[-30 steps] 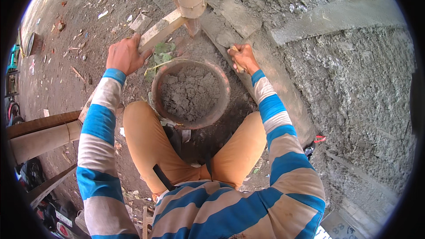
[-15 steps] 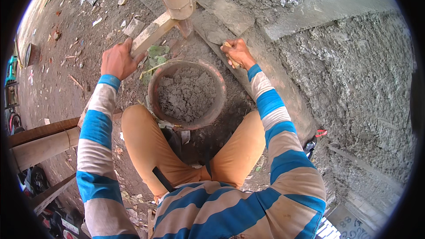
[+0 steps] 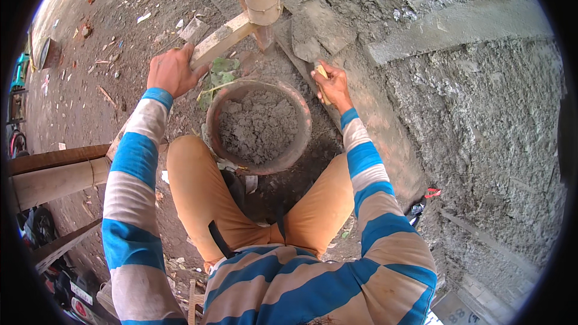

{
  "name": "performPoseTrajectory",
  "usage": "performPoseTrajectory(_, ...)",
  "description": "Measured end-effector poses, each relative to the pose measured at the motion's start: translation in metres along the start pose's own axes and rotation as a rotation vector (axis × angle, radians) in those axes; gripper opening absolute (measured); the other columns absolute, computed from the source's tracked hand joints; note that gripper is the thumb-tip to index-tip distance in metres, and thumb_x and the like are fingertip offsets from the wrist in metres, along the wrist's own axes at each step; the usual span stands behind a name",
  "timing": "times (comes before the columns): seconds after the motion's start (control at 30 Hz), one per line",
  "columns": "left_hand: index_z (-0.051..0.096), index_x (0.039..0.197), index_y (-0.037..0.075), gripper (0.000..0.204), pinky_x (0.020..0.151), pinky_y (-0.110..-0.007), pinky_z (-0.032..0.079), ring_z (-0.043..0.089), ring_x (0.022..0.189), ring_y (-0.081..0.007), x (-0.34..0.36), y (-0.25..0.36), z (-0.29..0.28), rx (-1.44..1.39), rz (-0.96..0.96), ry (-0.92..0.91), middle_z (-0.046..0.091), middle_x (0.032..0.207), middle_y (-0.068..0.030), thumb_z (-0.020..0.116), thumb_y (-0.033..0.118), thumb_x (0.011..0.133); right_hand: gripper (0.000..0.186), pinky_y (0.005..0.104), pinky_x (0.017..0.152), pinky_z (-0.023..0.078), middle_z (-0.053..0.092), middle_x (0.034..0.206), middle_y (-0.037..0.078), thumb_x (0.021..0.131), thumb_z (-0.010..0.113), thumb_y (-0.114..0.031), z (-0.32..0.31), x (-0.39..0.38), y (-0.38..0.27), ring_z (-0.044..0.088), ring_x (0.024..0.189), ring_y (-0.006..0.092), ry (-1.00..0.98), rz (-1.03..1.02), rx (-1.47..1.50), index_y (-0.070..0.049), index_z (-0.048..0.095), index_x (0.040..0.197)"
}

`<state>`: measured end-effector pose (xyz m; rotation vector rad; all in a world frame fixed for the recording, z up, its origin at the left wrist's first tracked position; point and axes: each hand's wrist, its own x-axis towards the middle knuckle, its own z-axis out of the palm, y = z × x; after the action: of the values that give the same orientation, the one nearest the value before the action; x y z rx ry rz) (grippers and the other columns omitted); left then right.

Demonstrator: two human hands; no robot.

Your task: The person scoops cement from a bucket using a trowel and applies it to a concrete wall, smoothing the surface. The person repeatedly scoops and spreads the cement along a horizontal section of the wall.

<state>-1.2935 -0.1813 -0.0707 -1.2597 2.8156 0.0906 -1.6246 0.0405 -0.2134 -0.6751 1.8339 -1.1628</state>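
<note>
Head view, all I get: left hand (image 3: pixel 173 72) wrapped round end of timber (image 3: pixel 221 39), likely for steadying. Right hand (image 3: pixel 335 88) closed on trowel (image 3: pixel 323 73) by handle, blade (grey on grey, hard for me to trace) pointing forward. Tub (image 3: pixel 305 127) of mortar (image 3: pixel 259 126) between arms, presumably for easy reach.

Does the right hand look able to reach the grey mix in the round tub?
Likely yes: the right hand, gripping a trowel, is near the open-topped tub; nothing visible blocks the grey mix.
</note>
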Motion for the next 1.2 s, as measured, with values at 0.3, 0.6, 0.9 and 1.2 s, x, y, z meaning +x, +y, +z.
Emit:
performPoseTrajectory(0.3, 0.065, 0.105, 0.005, 0.052, 0.076, -0.051, 0.056, 0.073, 0.085, -0.0400, -0.003, 0.001, -0.001, 0.015, -0.026, -0.021, 0.074, 0.086, -0.0208, 0.069, 0.054, 0.089, 0.041, 0.0380, 0.089, 0.054, 0.075, 0.110, 0.021, 0.086, 0.075, -0.010, -0.050, -0.128, -0.052, 0.073, 0.099, 0.0294, -0.255, -0.287, -0.529, 0.005, 0.069, 0.124)
performPoseTrajectory(0.6, 0.064, 0.100, 0.005, 0.050, 0.073, -0.052, 0.056, 0.073, 0.080, -0.0400, 0.002, -0.009, 0.008, 0.011, -0.011, -0.009, 0.073, 0.082, -0.0196, 0.071, 0.053, 0.088, 0.023, 0.0464, 0.066, 0.057, 0.071, 0.073, 0.024, 0.090, 0.067, -0.018, -0.029, 0.033, -0.060, 0.073, 0.065, 0.0368, 0.083, 0.141, -0.594, 0.004, 0.070, 0.096)
performPoseTrajectory(0.9, 0.063, 0.096, 0.004, 0.047, 0.070, -0.051, 0.055, 0.072, 0.076, -0.0395, 0.001, -0.006, 0.005, -0.023, 0.026, 0.024, 0.071, 0.077, -0.0179, 0.075, 0.048, 0.086, 0.020, 0.0429, 0.075, 0.061, 0.075, 0.082, 0.023, 0.087, 0.067, -0.012, 0.054, 0.176, -0.073, 0.076, 0.074, 0.0352, 0.149, 0.147, -0.455, 0.006, 0.070, 0.096)
performPoseTrajectory(1.2, 0.062, 0.094, 0.004, 0.049, 0.067, -0.049, 0.054, 0.070, 0.073, -0.0381, 0.005, -0.006, 0.003, -0.049, 0.012, -0.007, 0.068, 0.074, -0.0163, 0.075, 0.051, 0.086, 0.020, 0.0397, 0.051, 0.059, 0.074, 0.090, 0.024, 0.086, 0.069, -0.006, 0.085, 0.252, -0.089, 0.076, 0.067, 0.0325, 0.342, 0.160, -0.166, 0.010, 0.065, 0.097)
